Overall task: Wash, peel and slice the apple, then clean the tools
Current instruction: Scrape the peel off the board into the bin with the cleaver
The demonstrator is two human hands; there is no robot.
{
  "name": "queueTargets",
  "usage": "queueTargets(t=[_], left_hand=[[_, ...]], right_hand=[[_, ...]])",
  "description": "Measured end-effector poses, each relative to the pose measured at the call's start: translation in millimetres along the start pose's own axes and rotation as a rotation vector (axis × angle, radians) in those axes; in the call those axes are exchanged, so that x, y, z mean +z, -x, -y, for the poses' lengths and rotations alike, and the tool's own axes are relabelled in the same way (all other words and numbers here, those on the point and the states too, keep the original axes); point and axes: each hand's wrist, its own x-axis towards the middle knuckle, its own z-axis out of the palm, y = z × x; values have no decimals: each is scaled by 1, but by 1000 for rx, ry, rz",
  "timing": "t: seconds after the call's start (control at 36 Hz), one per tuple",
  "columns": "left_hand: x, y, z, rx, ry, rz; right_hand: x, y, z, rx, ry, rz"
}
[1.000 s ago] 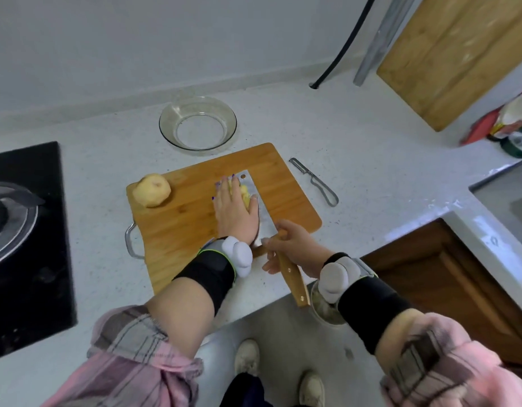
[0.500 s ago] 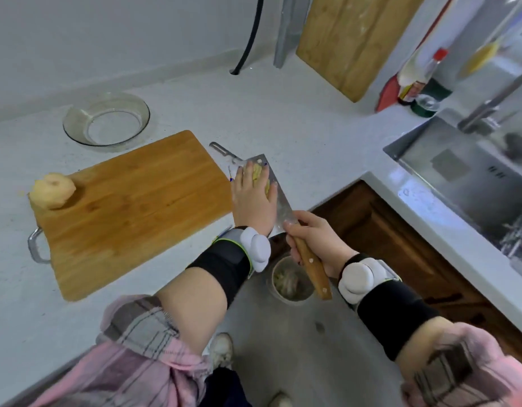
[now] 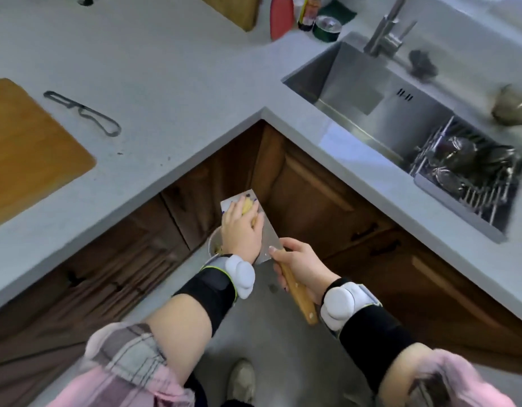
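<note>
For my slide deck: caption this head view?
Left hand presses apple pieces onto the cleaver held by the right hand above a bin.

a grey counter (image 3: 171, 92) wraps a steel sink (image 3: 380, 104) with a tap (image 3: 384, 30); a dish rack (image 3: 471, 168) sits inside; bottles (image 3: 295, 16) stand behind.

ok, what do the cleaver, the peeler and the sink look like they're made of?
Cleaver: flat grey metal blade with a dull sheen, and a light wooden handle showing grain, probably varnished.
Peeler: thin dark bent metal, likely steel; blurred, so the finish is unclear.
Sink: brushed stainless steel by its look, grey with soft streaky reflections on the walls.
</note>
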Motion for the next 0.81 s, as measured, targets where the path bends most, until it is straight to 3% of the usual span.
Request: queueTargets(t=[0.42,0.61,0.81], left_hand=[[155,-58,136,0,93,205],[236,-87,207,65,95,268],[277,-114,256,-112,113,337]], right_hand=[[9,-172,-123,175,-231,-65],[16,-254,-187,146,-246,-73],[13,-293,-233,202,-294,-74]])
